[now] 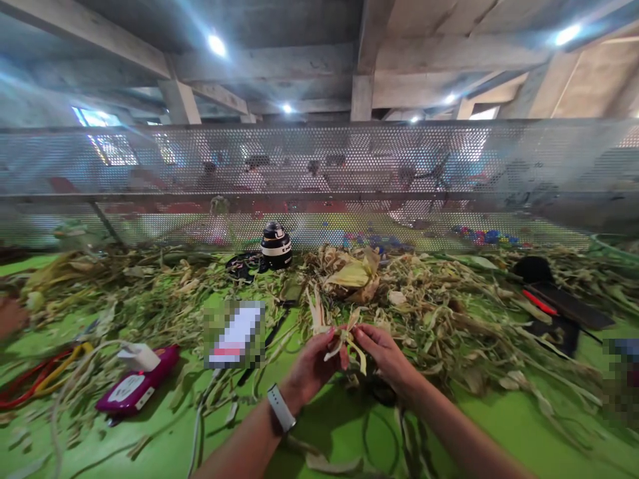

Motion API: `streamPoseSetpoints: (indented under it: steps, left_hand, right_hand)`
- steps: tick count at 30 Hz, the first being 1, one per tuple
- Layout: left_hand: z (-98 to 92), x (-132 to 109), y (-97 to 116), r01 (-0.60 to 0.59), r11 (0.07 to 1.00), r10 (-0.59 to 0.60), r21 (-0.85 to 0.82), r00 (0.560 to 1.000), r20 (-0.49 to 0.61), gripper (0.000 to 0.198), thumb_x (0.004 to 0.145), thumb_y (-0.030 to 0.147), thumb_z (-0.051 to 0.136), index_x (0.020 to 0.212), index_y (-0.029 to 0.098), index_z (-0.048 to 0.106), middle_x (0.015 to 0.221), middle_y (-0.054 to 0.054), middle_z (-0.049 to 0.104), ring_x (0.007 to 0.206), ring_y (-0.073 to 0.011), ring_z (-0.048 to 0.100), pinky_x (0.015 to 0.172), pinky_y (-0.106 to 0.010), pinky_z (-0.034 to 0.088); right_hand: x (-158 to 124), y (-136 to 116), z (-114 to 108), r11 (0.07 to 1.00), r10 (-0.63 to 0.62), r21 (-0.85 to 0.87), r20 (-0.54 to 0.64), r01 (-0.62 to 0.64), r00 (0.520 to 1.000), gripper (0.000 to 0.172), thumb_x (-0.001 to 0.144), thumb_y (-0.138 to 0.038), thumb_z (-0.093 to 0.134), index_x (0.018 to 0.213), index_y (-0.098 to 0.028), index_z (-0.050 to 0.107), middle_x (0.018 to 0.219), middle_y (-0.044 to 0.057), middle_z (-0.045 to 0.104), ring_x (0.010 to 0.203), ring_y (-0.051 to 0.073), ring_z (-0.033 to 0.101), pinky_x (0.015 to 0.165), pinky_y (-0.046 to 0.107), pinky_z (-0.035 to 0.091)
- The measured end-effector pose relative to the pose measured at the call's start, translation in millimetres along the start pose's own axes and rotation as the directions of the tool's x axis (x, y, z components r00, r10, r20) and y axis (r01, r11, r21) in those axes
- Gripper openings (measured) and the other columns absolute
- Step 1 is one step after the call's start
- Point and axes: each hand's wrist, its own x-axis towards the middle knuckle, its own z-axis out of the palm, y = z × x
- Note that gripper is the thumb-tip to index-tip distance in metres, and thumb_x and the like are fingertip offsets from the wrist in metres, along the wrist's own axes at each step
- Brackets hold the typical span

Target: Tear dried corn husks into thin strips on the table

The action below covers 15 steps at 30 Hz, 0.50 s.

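Between my two hands, pale strips of dried corn husk [355, 351] are pinched and cross one another, their loose ends sticking out above and below. My left hand [312, 366], with a light watch strap at the wrist, grips them from the left, fingers closed. From the right, my right hand [382, 349] pinches the same strips between thumb and fingers. Just beyond my hands lies a heap of dried husks [399, 299], topped by a broad yellowish husk leaf [352, 273].
A phone [237, 336] and a magenta power bank with a white plug [140, 382] lie left on the green table [319, 432]. Scissors with red and yellow handles [44, 372] lie farther left. A black jar [275, 246] stands before the perforated metal screen [319, 159]. Another person's hand [10, 316] shows far left.
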Motion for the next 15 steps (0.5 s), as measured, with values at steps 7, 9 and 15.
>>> streamPoseSetpoints:
  steps: [7, 9, 15]
  left_hand:
    - [-1.9, 2.7, 1.3, 0.028, 0.992, -0.029, -0.125, 1.0, -0.011, 0.018, 0.073, 0.028, 0.062, 0.08, 0.013, 0.066, 0.062, -0.004, 0.064, 0.058, -0.0133, 0.058, 0.058, -0.024, 0.042]
    - [-2.4, 4.8, 1.9, 0.018, 0.984, -0.031, -0.176, 0.997, -0.072, 0.017, 0.073, 0.027, 0.062, 0.084, 0.014, 0.066, 0.064, -0.003, 0.065, 0.058, -0.0124, 0.058, 0.059, -0.024, 0.043]
    - [-2.5, 8.4, -1.0, 0.013, 0.987, -0.04, -0.161, 0.986, -0.163, 0.013, 0.077, 0.026, 0.06, 0.084, 0.016, 0.064, 0.066, -0.003, 0.065, 0.061, -0.0124, 0.059, 0.061, -0.023, 0.045]
  right_hand:
    - [0.8, 0.6, 0.0, 0.999, -0.04, -0.006, -0.2, 0.039, 0.979, 0.034, 0.075, -0.051, 0.058, 0.069, -0.018, 0.057, 0.058, -0.003, 0.052, 0.055, 0.01, 0.047, 0.056, 0.022, 0.04]
    - [2.0, -0.8, -1.1, 0.997, -0.077, -0.019, -0.27, 0.074, 0.96, 0.032, 0.075, -0.049, 0.059, 0.071, -0.018, 0.057, 0.059, -0.003, 0.052, 0.057, 0.01, 0.048, 0.059, 0.022, 0.041]
    - [3.9, -2.9, 0.5, 0.996, -0.085, -0.032, -0.404, 0.079, 0.911, 0.033, 0.069, -0.047, 0.066, 0.084, -0.019, 0.06, 0.074, 0.0, 0.061, 0.068, 0.014, 0.055, 0.067, 0.026, 0.046]
